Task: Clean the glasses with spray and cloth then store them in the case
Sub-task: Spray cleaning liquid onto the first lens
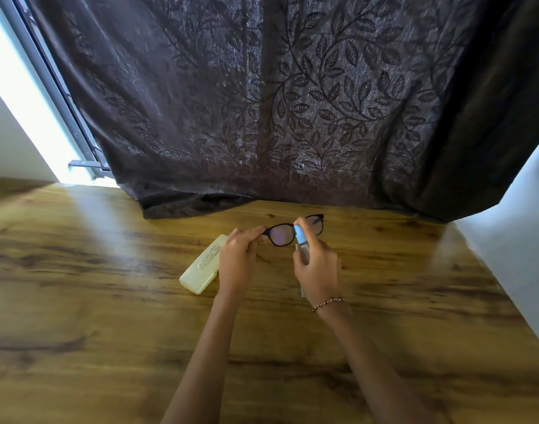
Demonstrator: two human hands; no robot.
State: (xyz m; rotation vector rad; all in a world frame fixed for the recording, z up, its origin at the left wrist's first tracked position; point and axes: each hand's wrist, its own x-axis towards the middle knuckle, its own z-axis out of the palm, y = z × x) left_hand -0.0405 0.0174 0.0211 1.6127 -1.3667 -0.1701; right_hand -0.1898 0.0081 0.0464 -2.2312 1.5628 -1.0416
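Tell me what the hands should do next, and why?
Probably press the spray bottle top: the right hand aims it at a lens of the glasses, held up by the left hand. The case lies shut, and no cloth shows.

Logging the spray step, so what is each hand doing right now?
Left hand: closed on one end of the black-framed plastic glasses.
Right hand: closed around the small clear spray bottle with a blue nozzle.

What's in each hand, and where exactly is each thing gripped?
Left hand pinches the glasses at the frame's left corner. Right hand wraps the spray bottle around its body.
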